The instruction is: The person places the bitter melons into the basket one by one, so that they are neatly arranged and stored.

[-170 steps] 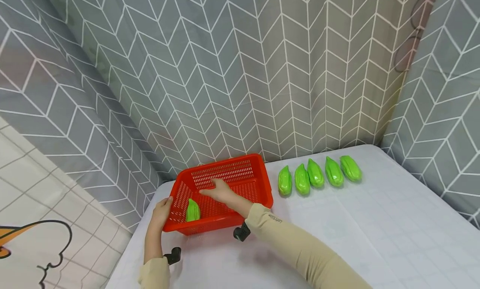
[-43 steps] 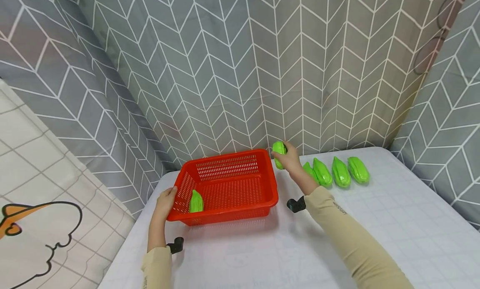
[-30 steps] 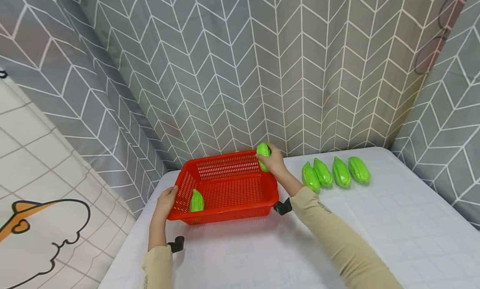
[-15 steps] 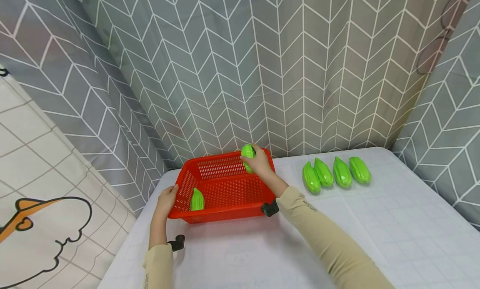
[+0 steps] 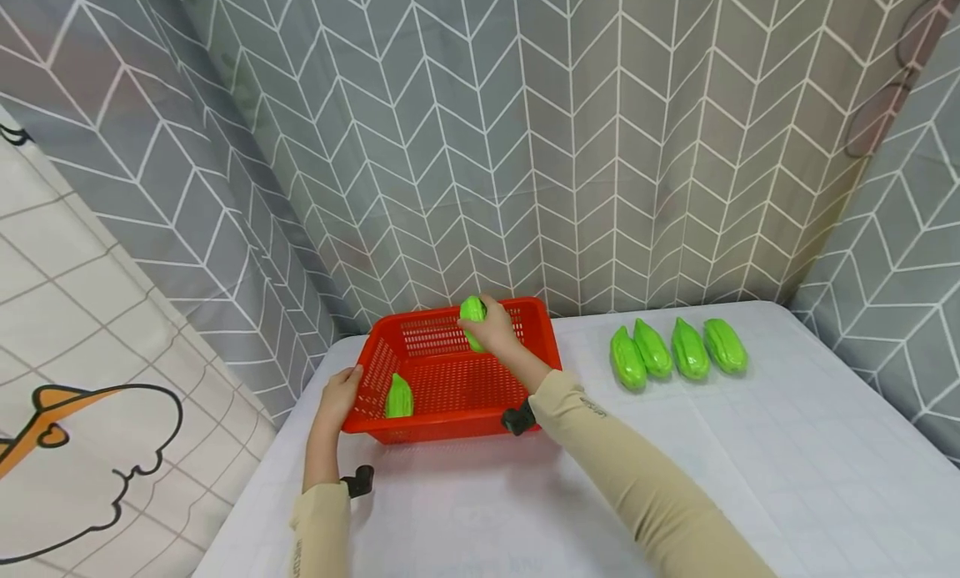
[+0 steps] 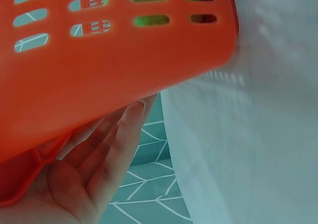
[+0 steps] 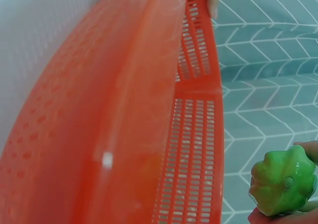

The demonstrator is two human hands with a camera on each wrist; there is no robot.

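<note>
The left hand (image 5: pixel 337 396) is curled round the left rim of the basket (image 5: pixel 442 429), probably steadying it, though its firmness is hard to judge. Above the basket, the right hand (image 5: pixel 497 329) pinches a green vegetable (image 5: pixel 472 310) by its sides, likely to keep it clear of the rim. Another vegetable (image 5: pixel 400 397) lies inside the basket's left end; four loose vegetables (image 5: pixel 689 350) lie right of the basket on the worktop (image 5: pixel 637 453).
</note>
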